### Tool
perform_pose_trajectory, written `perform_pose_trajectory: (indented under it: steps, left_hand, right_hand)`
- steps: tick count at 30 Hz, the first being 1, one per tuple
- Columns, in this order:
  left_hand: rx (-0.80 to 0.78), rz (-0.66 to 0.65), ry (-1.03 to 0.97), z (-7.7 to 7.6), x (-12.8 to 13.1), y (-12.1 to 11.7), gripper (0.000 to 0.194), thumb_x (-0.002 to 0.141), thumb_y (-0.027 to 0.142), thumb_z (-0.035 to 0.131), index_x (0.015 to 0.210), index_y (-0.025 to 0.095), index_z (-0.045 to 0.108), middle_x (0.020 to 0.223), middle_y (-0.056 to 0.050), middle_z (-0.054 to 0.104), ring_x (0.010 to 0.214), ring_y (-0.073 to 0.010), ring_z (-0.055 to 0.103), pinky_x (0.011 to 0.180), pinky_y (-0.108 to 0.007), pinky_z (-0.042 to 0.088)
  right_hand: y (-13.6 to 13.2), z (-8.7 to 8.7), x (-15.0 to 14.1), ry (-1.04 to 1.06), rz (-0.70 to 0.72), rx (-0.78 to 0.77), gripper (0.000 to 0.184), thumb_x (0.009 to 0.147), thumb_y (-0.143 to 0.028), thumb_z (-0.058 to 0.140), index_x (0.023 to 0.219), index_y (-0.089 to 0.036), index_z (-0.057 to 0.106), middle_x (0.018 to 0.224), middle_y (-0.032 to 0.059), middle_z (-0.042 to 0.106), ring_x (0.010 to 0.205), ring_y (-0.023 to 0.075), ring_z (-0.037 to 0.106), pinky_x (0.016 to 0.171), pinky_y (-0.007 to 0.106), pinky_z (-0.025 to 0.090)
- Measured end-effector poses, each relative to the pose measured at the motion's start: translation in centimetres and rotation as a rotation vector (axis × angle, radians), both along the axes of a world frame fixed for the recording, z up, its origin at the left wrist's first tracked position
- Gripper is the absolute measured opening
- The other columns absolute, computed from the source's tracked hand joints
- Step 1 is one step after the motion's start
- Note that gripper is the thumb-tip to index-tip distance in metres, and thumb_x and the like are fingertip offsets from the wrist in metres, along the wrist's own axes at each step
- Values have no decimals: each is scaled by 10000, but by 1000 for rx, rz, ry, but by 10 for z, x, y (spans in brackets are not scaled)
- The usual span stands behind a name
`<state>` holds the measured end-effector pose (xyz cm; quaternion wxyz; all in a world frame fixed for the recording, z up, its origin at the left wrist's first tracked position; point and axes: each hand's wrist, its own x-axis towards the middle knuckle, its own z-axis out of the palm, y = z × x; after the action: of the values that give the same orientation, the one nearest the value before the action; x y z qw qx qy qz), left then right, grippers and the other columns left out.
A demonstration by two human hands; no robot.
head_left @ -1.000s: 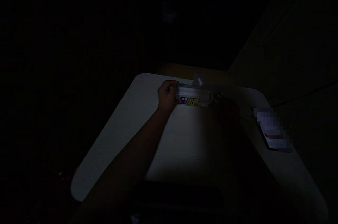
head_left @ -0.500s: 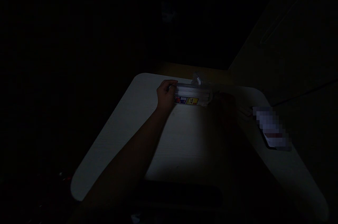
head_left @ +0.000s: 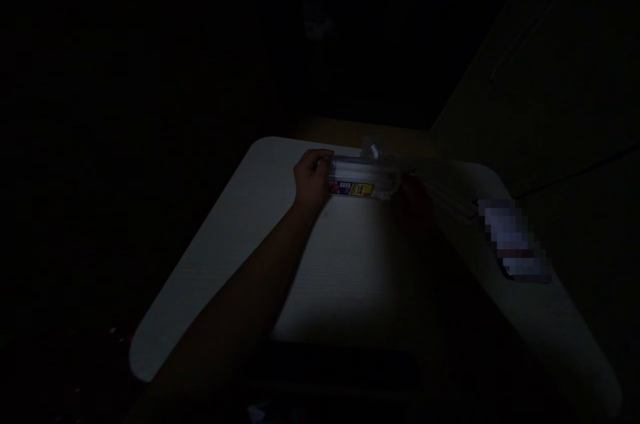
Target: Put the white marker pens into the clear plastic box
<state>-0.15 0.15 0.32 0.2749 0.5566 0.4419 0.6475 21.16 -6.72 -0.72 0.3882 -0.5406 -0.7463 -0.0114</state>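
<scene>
My left hand (head_left: pixel 310 181) is closed round the left end of a clear plastic package (head_left: pixel 363 174), which lies sideways above the white table (head_left: pixel 345 257). Whitish long contents show through its wall, and a blue and yellow label runs along its near side. In deep shadow, my right hand (head_left: pixel 417 201) is at the package's right end; its fingers are too dark to make out. Several pale, thin sticks (head_left: pixel 450 203) lie just right of that hand, dimly lit.
A phone-like device with a blurred, glowing screen (head_left: pixel 517 241) lies near the table's right edge. Behind the package is a crumpled clear plastic piece (head_left: pixel 371 146). A dark cable (head_left: pixel 580 177) runs off to the right. Most surroundings are black.
My right hand has moved left, up to the package's right end, and more of the pale sticks shows beside it. My left hand and the package have shifted slightly left in view.
</scene>
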Motion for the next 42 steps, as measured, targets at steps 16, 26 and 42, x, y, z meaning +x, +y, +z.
perform_pose_trajectory:
  steps: [16, 26, 42]
  left_hand:
    - [25, -26, -6, -5, -1, 3, 157, 724, 204, 503, 751, 207, 657, 807, -6, 627, 838, -156, 586, 771, -296, 462]
    - [19, -44, -61, -6, 0, 3, 155, 723, 199, 508, 754, 197, 660, 797, -7, 620, 830, -150, 579, 772, -293, 460]
    - [37, -35, -20, -6, 0, 4, 160, 728, 204, 506, 763, 197, 662, 797, -9, 622, 828, -151, 584, 754, -289, 463]
  right_hand:
    - [-3, 5, -3, 166, 14, -104, 341, 847, -290, 389, 1142, -178, 517, 1170, 106, 571, 1081, 211, 526, 910, 378, 427]
    - [-2, 3, -2, 172, 10, -66, 287, 802, -267, 429, 1034, -185, 576, 1075, 102, 615, 1010, 211, 555, 867, 386, 441]
    - [0, -4, 8, 261, -214, 24, 286, 810, -304, 385, 909, -147, 603, 937, 119, 625, 900, 213, 567, 818, 385, 444]
